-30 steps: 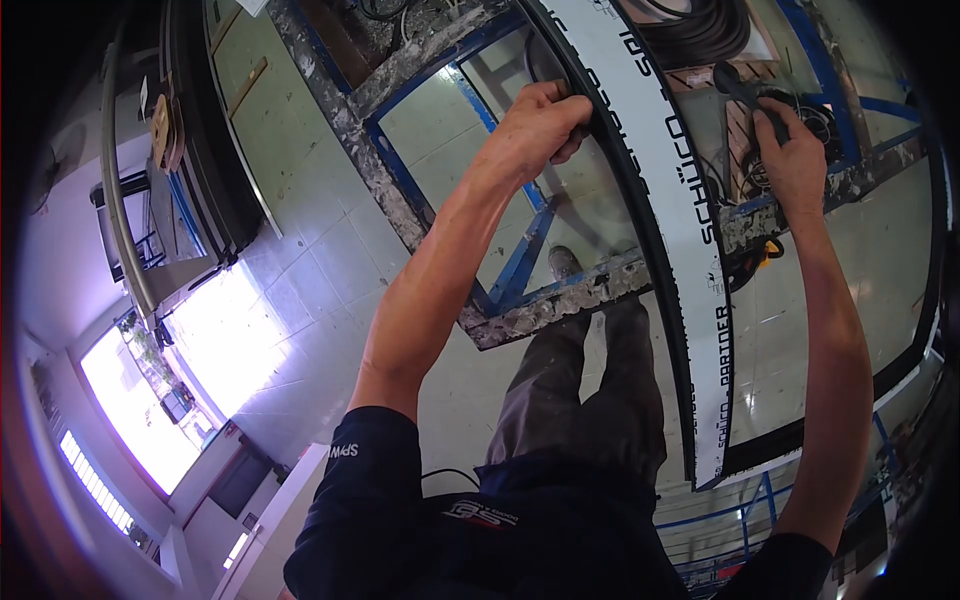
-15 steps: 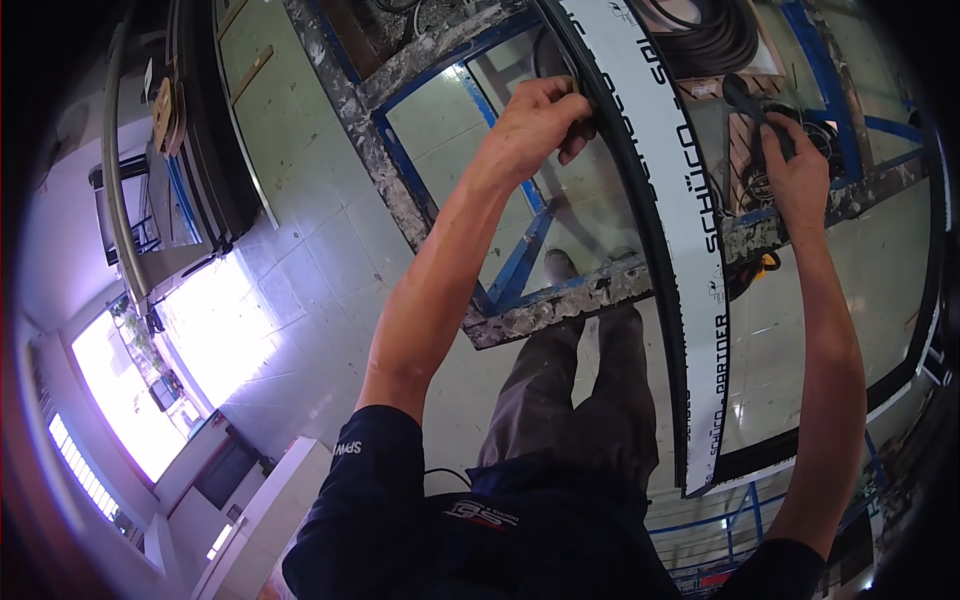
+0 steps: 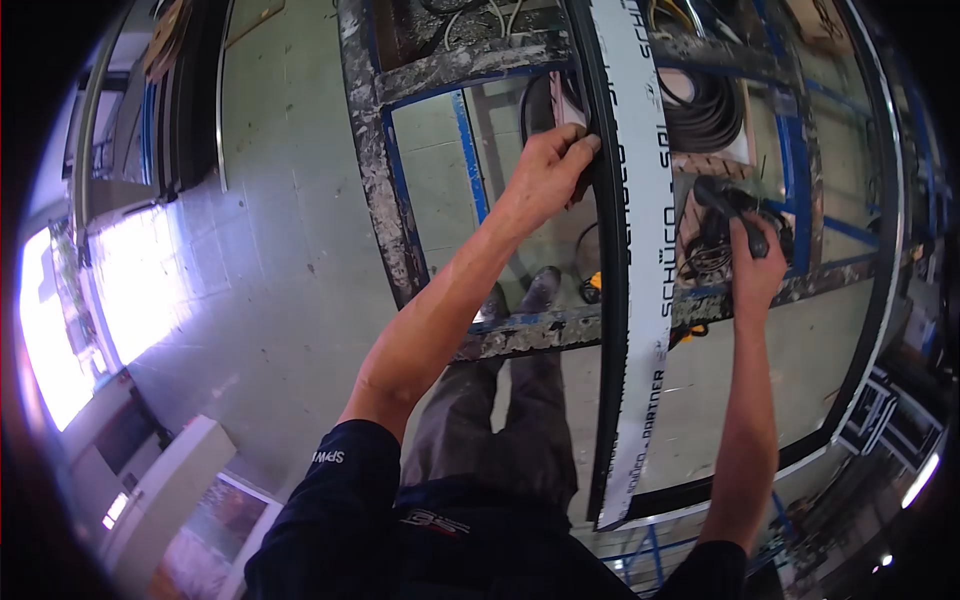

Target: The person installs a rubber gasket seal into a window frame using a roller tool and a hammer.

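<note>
A long window-frame profile (image 3: 640,300) with white printed protective film runs up and down the middle of the view. My left hand (image 3: 552,172) is closed at its left edge, thumb and fingers pinching a black rubber gasket (image 3: 603,215) that lies along the profile. The fingertips partly hide the gripped part. To the right of the profile, my right hand (image 3: 757,272) is wrapped around the handle of a black mallet (image 3: 712,192). Its rounded head points up and left, apart from the profile.
Under the frame stands a blue metal trestle (image 3: 465,155) with worn, paint-spotted padded bars (image 3: 382,215). A coil of black gasket (image 3: 708,118) lies beyond the mallet. A yellow-and-black tool (image 3: 690,332) shows beneath. The frame's far side (image 3: 885,270) curves along the right.
My view has shifted, and the frame appears further left. My left hand stays pinched at the profile's left edge. My right hand has come lower in view, with the mallet still in it.
</note>
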The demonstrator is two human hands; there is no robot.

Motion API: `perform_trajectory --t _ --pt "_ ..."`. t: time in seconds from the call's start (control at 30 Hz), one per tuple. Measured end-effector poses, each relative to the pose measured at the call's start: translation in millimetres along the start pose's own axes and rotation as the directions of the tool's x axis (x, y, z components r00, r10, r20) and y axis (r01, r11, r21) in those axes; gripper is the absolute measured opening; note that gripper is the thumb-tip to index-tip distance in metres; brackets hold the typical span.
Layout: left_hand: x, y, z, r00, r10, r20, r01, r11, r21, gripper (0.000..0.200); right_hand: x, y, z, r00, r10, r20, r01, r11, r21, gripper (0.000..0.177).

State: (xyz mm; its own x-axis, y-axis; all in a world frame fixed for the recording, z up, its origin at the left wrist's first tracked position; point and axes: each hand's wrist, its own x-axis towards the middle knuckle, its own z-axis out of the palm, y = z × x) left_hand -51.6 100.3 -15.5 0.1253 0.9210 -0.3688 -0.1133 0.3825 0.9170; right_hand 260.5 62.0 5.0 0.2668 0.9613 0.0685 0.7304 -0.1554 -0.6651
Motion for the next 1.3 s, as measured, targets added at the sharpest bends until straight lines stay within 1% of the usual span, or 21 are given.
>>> perform_trajectory --t 0.03,0.1,0.17,0.27,0.3,0.37,0.4,0.43,0.47,0.5,0.63,0.67,0.77,0.9,0.93,1.0,1.07,1.13,1.23,1.27,1.3 --pt "-1 -5 1 1.000 -0.003 -0.015 0.002 0.999 -0.035 0.030 0 -3 -2 0.999 -0.031 -0.040 0.032 0.999 0.018 0.027" --pt "-3 -14 5 1.000 -0.003 -0.029 0.000 0.995 -0.102 0.031 -3 -4 -5 0.975 0.199 -0.098 -0.154 0.926 0.346 0.022" --pt "1 -15 5 1.000 -0.006 -0.021 0.003 0.986 -0.168 0.034 2 -20 -7 0.929 0.289 -0.230 -0.121 0.827 0.549 0.025" --pt "4 -16 8 1.000 -0.008 -0.024 0.003 0.975 -0.223 0.036 1 -89 -23 0.915 0.187 -0.358 0.088 0.773 0.628 0.030" --pt "3 -8 9 0.999 0.008 -0.044 -0.016 0.983 -0.183 0.038 1 -119 -20 0.942 -0.012 -0.336 0.240 0.725 0.645 0.031" --pt "7 -15 14 0.996 0.023 -0.085 -0.042 0.973 -0.228 0.039 4 -171 4 0.903 -0.189 -0.386 0.382 0.764 0.520 0.031" --pt "-1 0 10 0.996 -0.063 -0.057 0.051 0.980 -0.190 0.037 6 -183 16 0.895 -0.283 -0.345 0.424 0.782 0.457 0.027" --pt "-1 -2 10 0.997 -0.013 -0.072 0.000 0.982 -0.188 0.035 8 -195 26 0.879 -0.373 -0.297 0.469 0.792 0.392 0.024" --pt "-1 -6 11 0.996 0.034 -0.085 -0.050 0.981 -0.187 0.034 5 -208 34 0.945 -0.264 -0.191 0.324 0.826 0.461 0.013" --pt "0 -8 12 0.992 0.083 -0.100 -0.100 0.978 -0.186 0.033 5 -220 41 0.962 -0.250 -0.113 0.273 0.826 0.493 0.009" --pt "-4 -8 13 0.987 0.052 -0.153 -0.073 0.988 -0.137 0.027 15 -238 64 0.933 -0.352 -0.082 0.361 0.899 0.248 0.021" --pt "-5 -8 13 0.978 0.106 -0.178 -0.124 0.988 -0.096 0.025 16 -243 68 0.931 -0.357 -0.081 0.366 0.910 0.195 0.024" --pt "-12 7 6 0.987 0.035 -0.155 -0.040 0.999 -0.031 0.025 23 -249 83 0.931 -0.359 -0.070 0.366 0.916 0.166 0.027" --pt "-13 0 9 0.975 0.096 -0.202 -0.092 0.995 0.029 0.023 24 -254 91 0.968 -0.247 -0.044 0.249 0.966 0.070 0.028" --pt "-14 -1 10 0.967 0.113 -0.229 -0.108 0.994 0.037 0.022 24 -250 91 0.955 -0.296 -0.034 0.297 0.955 0.025 0.023" --pt "-18 -2 11 0.971 0.078 -0.228 -0.072 0.997 0.037 0.022 25 -246 97 0.887 -0.453 -0.086 0.460 0.883 0.093 0.019" --pt "-20 -1 12 0.970 0.052 -0.238 -0.039 0.998 0.056 0.023 27 -246 104 0.868 -0.486 -0.100 0.493 0.819 0.293 0.017" --pt "-22 -1 14 0.965 0.024 -0.261 0.000 0.996 0.090 0.024 21 -249 112 0.910 -0.413 -0.045 0.356 0.720 0.595 0.017" --pt "-24 2 11 0.980 0.015 -0.199 0.018 0.986 0.164 0.025 20 -233 108 0.899 -0.435 0.047 0.258 0.614 0.746 0.006" --pt "-25 2 11 0.981 0.019 -0.191 0.018 0.982 0.186 0.025 24 -225 110 0.845 -0.535 0.020 0.316 0.527 0.789 0.022" --pt "-25 3 12 0.982 0.024 -0.186 0.016 0.978 0.207 0.025 22 -225 111 0.849 -0.528 -0.020 0.325 0.492 0.808 0.026"
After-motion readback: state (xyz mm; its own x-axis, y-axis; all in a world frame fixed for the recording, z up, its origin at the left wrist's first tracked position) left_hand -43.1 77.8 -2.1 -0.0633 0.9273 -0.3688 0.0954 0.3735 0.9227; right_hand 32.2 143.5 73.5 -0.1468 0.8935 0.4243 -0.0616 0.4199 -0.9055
